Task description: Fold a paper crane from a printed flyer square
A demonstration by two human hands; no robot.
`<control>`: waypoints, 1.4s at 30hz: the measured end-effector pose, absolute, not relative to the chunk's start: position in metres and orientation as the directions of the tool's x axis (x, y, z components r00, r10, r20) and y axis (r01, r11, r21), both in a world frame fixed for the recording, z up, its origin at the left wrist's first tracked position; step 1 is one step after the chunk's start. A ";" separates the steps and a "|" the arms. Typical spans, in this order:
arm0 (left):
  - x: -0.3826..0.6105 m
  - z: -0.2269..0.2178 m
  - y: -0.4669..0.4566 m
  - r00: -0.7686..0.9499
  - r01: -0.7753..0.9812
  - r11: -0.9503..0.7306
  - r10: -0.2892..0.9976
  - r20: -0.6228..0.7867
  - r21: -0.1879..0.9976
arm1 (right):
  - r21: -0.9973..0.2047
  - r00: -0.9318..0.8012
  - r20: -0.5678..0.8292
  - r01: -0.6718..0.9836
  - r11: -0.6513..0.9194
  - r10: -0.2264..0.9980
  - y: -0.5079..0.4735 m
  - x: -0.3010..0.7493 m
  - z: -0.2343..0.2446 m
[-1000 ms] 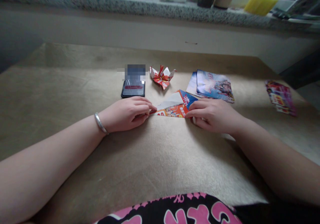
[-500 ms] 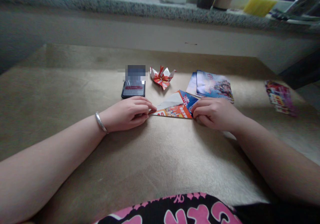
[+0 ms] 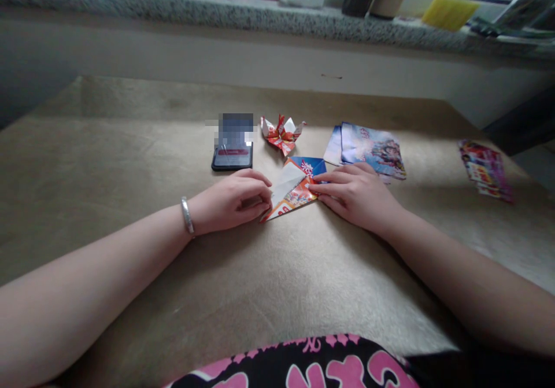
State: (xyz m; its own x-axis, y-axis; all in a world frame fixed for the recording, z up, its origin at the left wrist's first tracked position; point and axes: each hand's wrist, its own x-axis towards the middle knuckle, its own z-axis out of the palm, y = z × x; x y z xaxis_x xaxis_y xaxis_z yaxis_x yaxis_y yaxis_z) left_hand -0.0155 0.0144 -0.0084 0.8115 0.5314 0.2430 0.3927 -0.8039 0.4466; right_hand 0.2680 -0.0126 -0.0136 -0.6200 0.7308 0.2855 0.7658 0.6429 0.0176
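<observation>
A partly folded sheet of printed paper (image 3: 296, 190), orange, white and blue, lies flat on the table between my hands. My left hand (image 3: 236, 200), with a silver bangle at the wrist, has its fingers curled and pinched at the paper's left edge; the fingertips are partly hidden. From the right, my right hand (image 3: 353, 194) rests its outstretched fingers on the paper's right side, pressing it down. Just beyond the sheet sits a red and white origami piece (image 3: 282, 136) with pointed wings. Behind my left hand a phone (image 3: 233, 151) lies on the table, its screen partly blurred out.
Blue printed sheets (image 3: 373, 148) are stacked behind my right hand. More colourful printed papers (image 3: 486, 171) lie at the far right of the table (image 3: 277, 295). Along the back runs a stone windowsill (image 3: 130, 3) with bottles, a yellow sponge-like block (image 3: 450, 12) and other items.
The folded paper has turned, its left tip swinging nearer to me. My right hand has shifted left and spread its fingers over the paper. My left hand has moved slightly right.
</observation>
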 end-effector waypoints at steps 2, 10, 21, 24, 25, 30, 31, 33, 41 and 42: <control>-0.015 -0.010 0.015 0.826 0.356 -0.834 0.492 0.275 0.423 | 0.011 -0.658 0.278 0.731 0.682 0.700 -0.011 0.271 -0.014; -0.015 -0.017 0.017 0.881 0.308 -0.916 0.377 0.286 0.259 | -0.116 -0.692 0.314 0.651 0.750 0.650 -0.007 0.271 -0.016; -0.012 -0.014 0.017 0.900 0.274 -0.925 0.343 0.269 0.263 | -0.125 -0.615 0.313 0.729 0.673 0.724 -0.002 0.259 -0.019; -0.012 -0.015 0.017 0.910 0.277 -0.929 0.335 0.242 0.246 | -0.187 -0.605 0.280 0.727 0.661 0.745 -0.002 0.259 -0.019; -0.013 -0.015 0.018 0.911 0.284 -0.928 0.339 0.234 0.241 | -0.207 -0.607 0.275 0.720 0.662 0.746 -0.002 0.260 -0.019; -0.012 -0.014 0.016 0.908 0.316 -0.926 0.358 0.217 0.208 | -0.321 -0.594 0.287 0.679 0.660 0.751 -0.003 0.261 -0.019; -0.012 -0.013 0.016 0.907 0.320 -0.926 0.361 0.216 0.202 | -0.351 -0.585 0.290 0.672 0.652 0.758 -0.003 0.260 -0.018; -0.012 -0.012 0.015 0.907 0.325 -0.925 0.364 0.212 0.195 | -0.414 -0.561 0.295 0.655 0.633 0.773 -0.005 0.260 -0.017; -0.009 -0.010 0.009 0.893 0.376 -0.916 0.398 0.208 0.140 | -0.515 -0.450 0.365 0.632 0.580 0.815 -0.007 0.269 -0.010; -0.008 -0.009 0.008 0.889 0.387 -0.912 0.408 0.208 0.135 | -0.513 -0.454 0.358 0.635 0.578 0.816 -0.007 0.270 -0.010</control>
